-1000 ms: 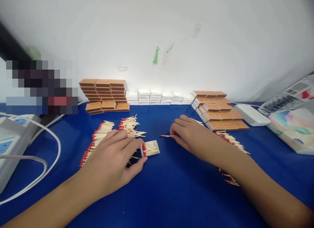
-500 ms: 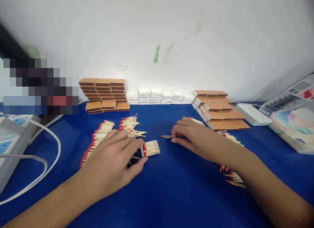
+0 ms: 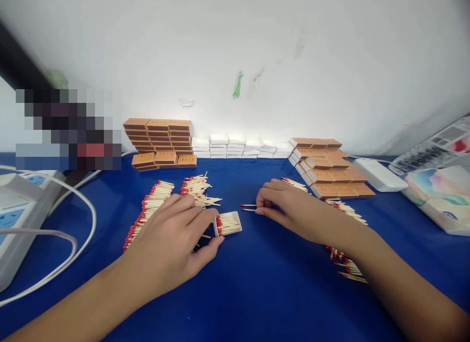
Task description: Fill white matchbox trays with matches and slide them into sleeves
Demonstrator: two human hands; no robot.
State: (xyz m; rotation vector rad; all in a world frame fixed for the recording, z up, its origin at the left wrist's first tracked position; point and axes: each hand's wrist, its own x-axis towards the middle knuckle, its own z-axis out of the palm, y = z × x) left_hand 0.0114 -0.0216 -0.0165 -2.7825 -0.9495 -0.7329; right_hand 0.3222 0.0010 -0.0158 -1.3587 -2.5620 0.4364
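My left hand has its thumb and index finger around the left end of a small white matchbox tray. Red-tipped matches lie in the tray, heads to the left. To the right of it, my right hand pinches two matches whose red heads point left, slightly apart. Loose match piles lie behind and beside my left hand, partly covered by it. Another heap of matches shows around my right forearm, which hides part of it.
Brown matchbox sleeves are stacked at the back left, with more matchboxes at the right. White trays line the wall between them. A power strip with white cables stands left; a white adapter and tissue pack are right.
The two matches in my right hand have spread a little further apart. The whole view has shifted slightly; my left hand stays at the tray.
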